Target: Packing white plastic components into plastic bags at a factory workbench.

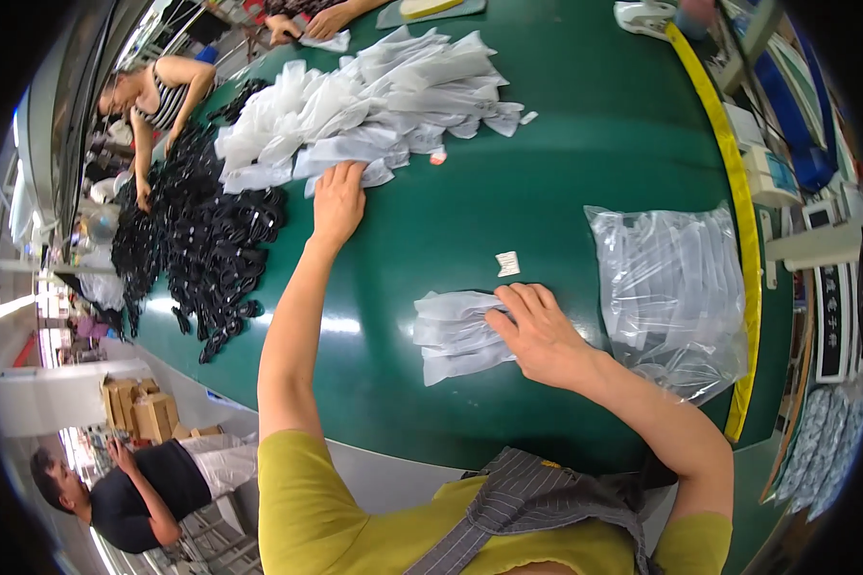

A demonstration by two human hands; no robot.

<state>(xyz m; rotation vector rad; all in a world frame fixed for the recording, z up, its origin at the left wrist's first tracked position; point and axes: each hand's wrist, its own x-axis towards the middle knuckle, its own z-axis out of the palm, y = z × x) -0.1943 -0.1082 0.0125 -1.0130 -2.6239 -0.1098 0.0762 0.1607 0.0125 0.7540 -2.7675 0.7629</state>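
Note:
A small stack of frosted plastic bags (460, 335) lies on the green table in front of me. My right hand (545, 335) is closed over its right end, the thumb lying on top and the fingers bent at the far side. Further off at the left, my left hand (338, 203) reaches to the near edge of a large heap of similar frosted bags (374, 101). Its fingers are together and bent on one bag; the fingertips are partly hidden. A small white printed slip (507, 264) lies just beyond the stack.
A clear plastic bag (671, 297) full of stacked pouches lies at the right, beside a yellow measuring tape (729, 192). Black strap-like items (201, 220) are heaped at the left. Co-workers' hands (328, 21) work at the far edge and left side. A seated person (144, 494) is at lower left.

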